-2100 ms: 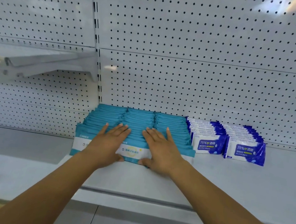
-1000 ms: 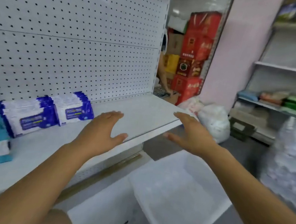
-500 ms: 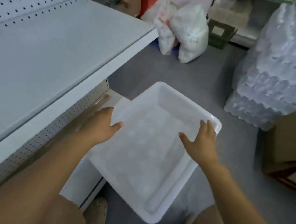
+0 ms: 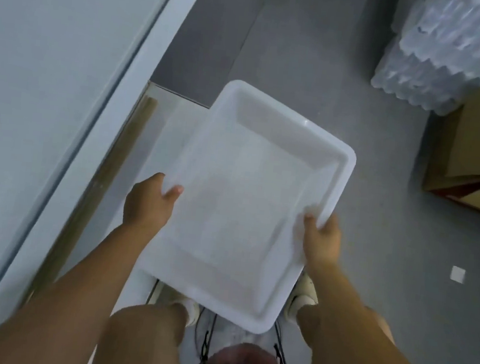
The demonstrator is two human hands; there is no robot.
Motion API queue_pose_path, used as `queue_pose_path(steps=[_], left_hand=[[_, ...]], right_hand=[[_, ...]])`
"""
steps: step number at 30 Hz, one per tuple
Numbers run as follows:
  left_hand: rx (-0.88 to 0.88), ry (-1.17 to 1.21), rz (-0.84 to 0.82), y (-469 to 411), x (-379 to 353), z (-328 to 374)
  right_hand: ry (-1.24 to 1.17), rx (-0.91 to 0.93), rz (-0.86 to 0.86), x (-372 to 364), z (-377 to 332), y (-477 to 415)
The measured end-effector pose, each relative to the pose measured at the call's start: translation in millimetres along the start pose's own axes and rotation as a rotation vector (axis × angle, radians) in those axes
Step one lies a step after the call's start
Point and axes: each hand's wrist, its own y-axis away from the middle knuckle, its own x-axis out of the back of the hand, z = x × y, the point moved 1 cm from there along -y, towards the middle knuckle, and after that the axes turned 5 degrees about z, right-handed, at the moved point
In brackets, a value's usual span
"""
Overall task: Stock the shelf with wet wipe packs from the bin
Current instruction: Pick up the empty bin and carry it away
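A white translucent plastic bin (image 4: pixel 269 119) hangs in front of me over the floor, and nothing lies inside it. My left hand (image 4: pixel 149 202) grips its left rim, thumb over the edge. My right hand (image 4: pixel 321 240) grips the right rim near the front corner. The white shelf (image 4: pixel 51 73) runs along the left side, its surface bare here. No wet wipe packs are in view.
Shrink-wrapped packs of water bottles (image 4: pixel 454 50) are stacked at the upper right. A cardboard box (image 4: pixel 479 147) stands on the grey floor at the right. My legs and white shoes (image 4: pixel 304 292) are below the bin. The shelf's base plinth (image 4: pixel 168 115) lies under the bin's left side.
My hands left the teal packs on the shelf, I turned right and down, and both hands closed on the bin's rims. The packs are out of view now.
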Motion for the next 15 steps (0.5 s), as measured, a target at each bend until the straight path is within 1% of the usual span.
queue_pose_path(steps=[3, 7, 11, 15], left_hand=[[-0.021, 0.005, 0.001, 21.7, 20.5, 22.7], [-0.084, 0.049, 0.031, 54.4, 60.9, 80.1], [-0.187, 0.142, 0.072, 90.9, 97.2, 160.8], [-0.288, 0.183, 0.127, 138.2, 114.4, 261.5]], right_hand=[[-0.004, -0.034, -0.015, 33.0, -26.1, 3.3], [-0.076, -0.034, -0.052, 102.7, -65.5, 4.7], [-0.206, -0.041, -0.096, 188.2, -101.4, -0.6], [-0.267, 0.039, -0.079, 286.1, -131.7, -16.3]])
